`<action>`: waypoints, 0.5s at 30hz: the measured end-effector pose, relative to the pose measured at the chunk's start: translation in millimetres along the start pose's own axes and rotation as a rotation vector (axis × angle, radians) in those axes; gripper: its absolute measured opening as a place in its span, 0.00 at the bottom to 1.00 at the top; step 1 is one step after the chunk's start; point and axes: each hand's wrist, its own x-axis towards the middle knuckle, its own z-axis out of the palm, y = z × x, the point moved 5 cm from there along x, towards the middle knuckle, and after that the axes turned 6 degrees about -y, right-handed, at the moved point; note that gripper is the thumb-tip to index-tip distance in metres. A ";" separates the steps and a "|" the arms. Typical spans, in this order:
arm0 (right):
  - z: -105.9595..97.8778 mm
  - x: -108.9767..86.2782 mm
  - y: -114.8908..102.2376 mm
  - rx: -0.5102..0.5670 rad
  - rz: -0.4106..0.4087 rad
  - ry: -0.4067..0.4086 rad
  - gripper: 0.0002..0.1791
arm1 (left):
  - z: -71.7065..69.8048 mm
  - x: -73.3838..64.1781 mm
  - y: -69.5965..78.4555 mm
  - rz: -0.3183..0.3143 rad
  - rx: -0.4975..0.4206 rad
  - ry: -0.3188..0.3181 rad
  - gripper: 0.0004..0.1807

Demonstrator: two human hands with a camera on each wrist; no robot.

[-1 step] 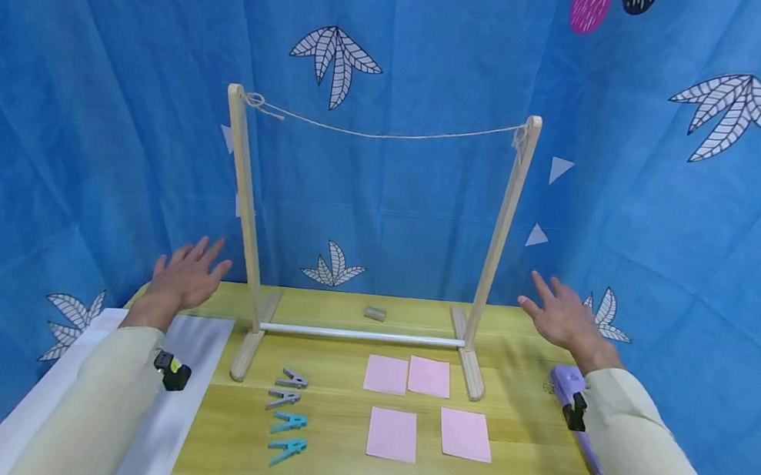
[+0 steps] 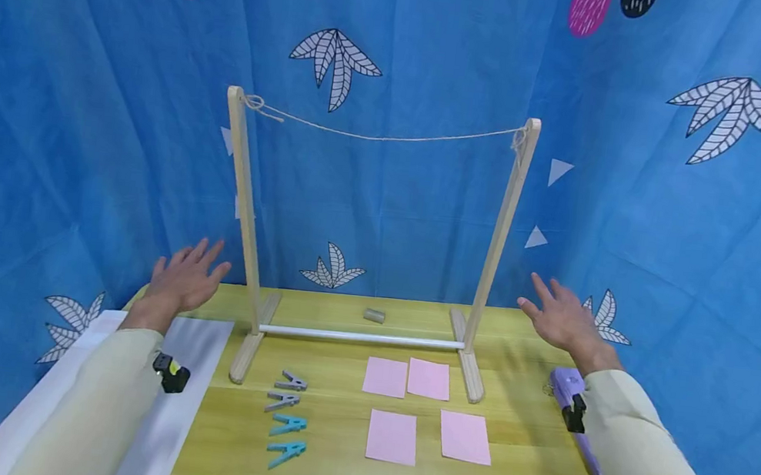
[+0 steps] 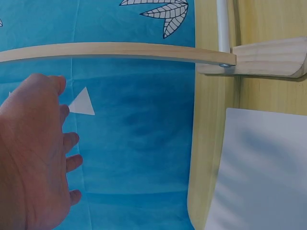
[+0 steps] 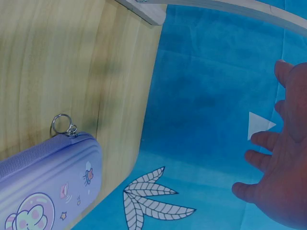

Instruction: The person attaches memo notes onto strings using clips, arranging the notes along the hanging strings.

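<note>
Head view: the left hand (image 2: 184, 279) and right hand (image 2: 561, 318) are spread, holding nothing.
Nothing has moved, so four clothespins (image 2: 297, 423) and four pink paper squares (image 2: 392, 437) lie untouched near the wooden rack (image 2: 244, 192).

One desk (image 2: 226, 446) bears two grey pegs (image 2: 283, 401) and two blue pegs (image 2: 286, 452), which makes four pegs. The pink squares (image 2: 392, 437) also number four. There is one wooden stand (image 2: 505, 220), with two uprights (image 2: 244, 192), two feet (image 2: 245, 359), one white crossbar (image 2: 361, 337) and one string (image 2: 377, 139). One small grey-brown cylinder (image 2: 375, 315) and one purple case (image 4: 57, 167) with one metal ring (image 4: 71, 129) can be counted. Two black devices (image 2: 172, 374) show, one at each of two sleeves (image 2: 95, 401). The white sheet (image 2: 202, 343) appears to be just one, though a sleeve hides part of it.
</note>
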 end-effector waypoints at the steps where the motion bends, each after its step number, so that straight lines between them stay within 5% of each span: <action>1: 1.1 0.3 1.0 0.005 0.003 -0.004 0.44 | 0.8 0.1 -0.7 0.000 -0.001 0.000 0.43; 15: 3.7 0.2 5.6 0.010 -0.010 0.005 0.43 | 0.2 -2.1 4.7 0.000 -0.017 0.023 0.41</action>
